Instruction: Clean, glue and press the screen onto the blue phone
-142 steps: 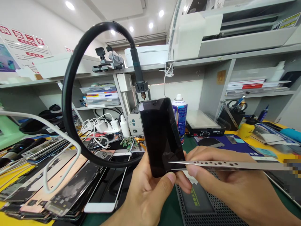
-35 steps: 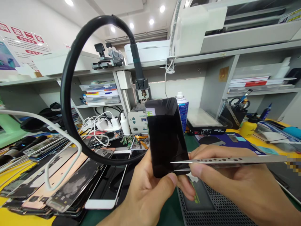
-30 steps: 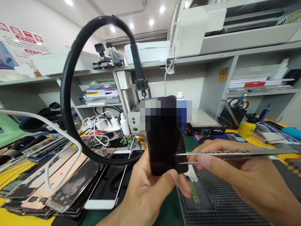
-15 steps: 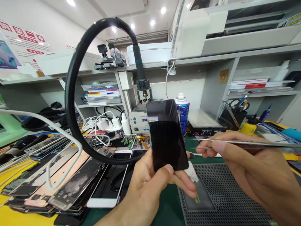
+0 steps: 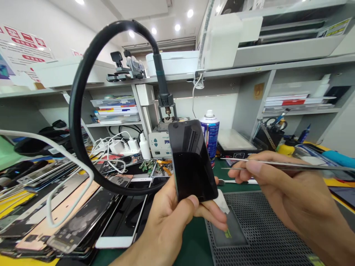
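Place: workshop, evidently phone repair | phone panels stacked left | circuit boards heaped behind | black hose docked above control box | phone and tweezers held over perforated mat

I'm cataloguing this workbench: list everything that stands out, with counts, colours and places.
raised phone: 1, black, centre
tweezers: 1, silver, right
white-framed phone: 1, white and black, lying left
flat panels: several, mixed colours, stacked left
hose: 1, black, looping left of centre
foreground cable: 1, white, over the flat panels
spray can: 1, blue and white, behind raised phone
perforated mat: 1, dark grey, front right
yellow bottle: 1, yellow, back right
machine: 1, white, top right
left hand: 1, bare, gripping the raised phone
right hand: 1, bare, holding the tweezers
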